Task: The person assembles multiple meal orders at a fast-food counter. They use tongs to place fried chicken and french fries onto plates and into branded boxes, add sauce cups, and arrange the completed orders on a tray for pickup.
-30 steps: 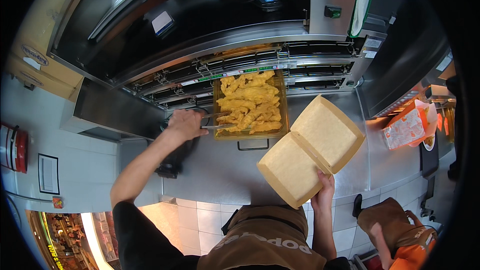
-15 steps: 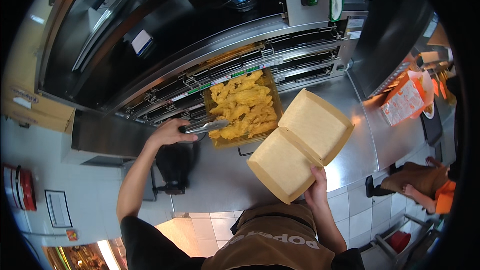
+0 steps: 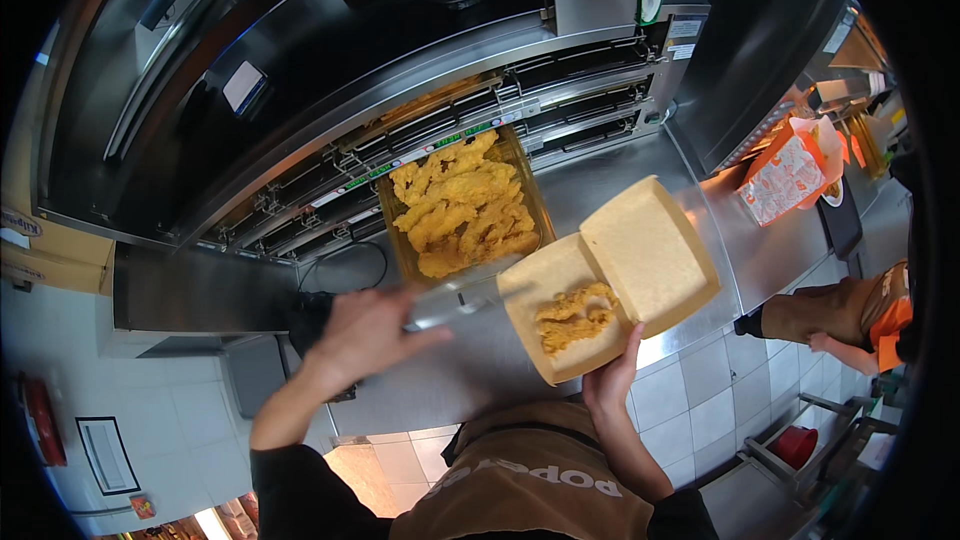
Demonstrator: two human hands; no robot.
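Observation:
My right hand [image 3: 612,375] grips the near edge of an open brown cardboard clamshell box [image 3: 650,250]. Pieces of fried chicken [image 3: 577,318] lie in the box's left half. Metal tongs [image 3: 450,308], smeared by motion, are in my left hand [image 3: 368,340], their tips pointing toward the box. Whether the tongs carry anything cannot be made out. Beyond them, a yellowish pan [image 3: 530,170] full of golden fried chicken strips [image 3: 465,205] juts out from the holding cabinet.
The steel counter [image 3: 420,370] runs under the pan. Behind it stands a holding cabinet [image 3: 600,120] with several slots. An orange-and-white food carton [image 3: 785,185] is at the right. A co-worker in a brown apron [image 3: 860,310] stands at the far right. A black object lies beside my left wrist.
Chicken pieces now lie in the box, which held none before. My left hand and the tongs have swung from the pan toward the box. The view has shifted slightly.

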